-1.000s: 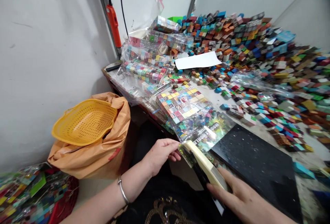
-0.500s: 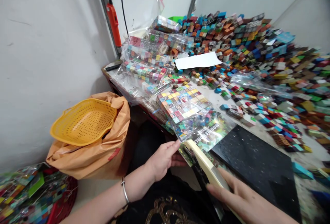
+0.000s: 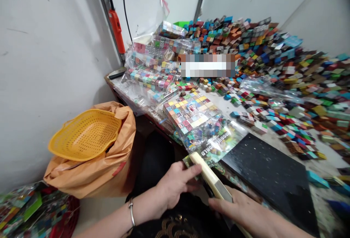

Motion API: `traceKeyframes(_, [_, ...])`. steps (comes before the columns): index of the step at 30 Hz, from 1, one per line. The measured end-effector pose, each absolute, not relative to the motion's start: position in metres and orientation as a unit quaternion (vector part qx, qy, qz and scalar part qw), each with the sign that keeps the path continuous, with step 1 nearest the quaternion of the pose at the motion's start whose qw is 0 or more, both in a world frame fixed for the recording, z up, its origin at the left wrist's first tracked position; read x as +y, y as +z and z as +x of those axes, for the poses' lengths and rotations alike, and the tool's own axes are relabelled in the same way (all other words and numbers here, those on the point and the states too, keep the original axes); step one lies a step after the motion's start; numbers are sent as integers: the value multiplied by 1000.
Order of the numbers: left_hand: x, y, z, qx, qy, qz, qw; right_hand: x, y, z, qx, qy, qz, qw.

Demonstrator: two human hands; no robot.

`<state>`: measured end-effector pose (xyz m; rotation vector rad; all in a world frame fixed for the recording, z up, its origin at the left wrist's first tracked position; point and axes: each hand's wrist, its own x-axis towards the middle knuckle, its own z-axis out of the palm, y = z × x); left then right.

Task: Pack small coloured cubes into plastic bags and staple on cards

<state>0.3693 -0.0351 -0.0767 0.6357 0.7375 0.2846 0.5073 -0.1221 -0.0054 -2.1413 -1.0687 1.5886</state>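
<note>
A cream-coloured stapler [image 3: 213,179] is gripped by my right hand [image 3: 235,205], its head at the near edge of a printed header card [image 3: 218,143] marked "Module World". My left hand [image 3: 180,179] pinches the card's near left corner beside the stapler's head, with a finger against the stapler's side. The fingertips under the card are hidden. Above the card, a clear plastic bag [image 3: 191,141] holds a flat block of colourful printed cubes [image 3: 193,112] and lies on the table at its edge. Whether the stapler's jaws are pressed together is unclear.
A black slab [image 3: 269,176] lies right of the card. Loose coloured cubes [image 3: 295,132] are heaped across the table, with bagged cube blocks [image 3: 150,79] at the left. A yellow basket [image 3: 84,134] sits in an orange sack [image 3: 120,157] on the floor. A red basket [image 3: 72,216] holds more packs.
My left hand has shifted its fingers up against the stapler's head. The stapler and my right hand have moved slightly left and down. The view has turned a little.
</note>
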Motion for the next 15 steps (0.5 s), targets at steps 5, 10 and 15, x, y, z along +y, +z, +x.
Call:
traceKeyframes(5, [-49,-73,372,361,88,322,870,-125,-34,503,-371,585,-705,150])
traceKeyframes(10, [-53,-67,377,379,84,323,863,-122,-46,493,-349,568,-733,136])
traceKeyframes(15, [-56,-68,381,354,133,308,873,-121,-43,490,-333,578,-733,135])
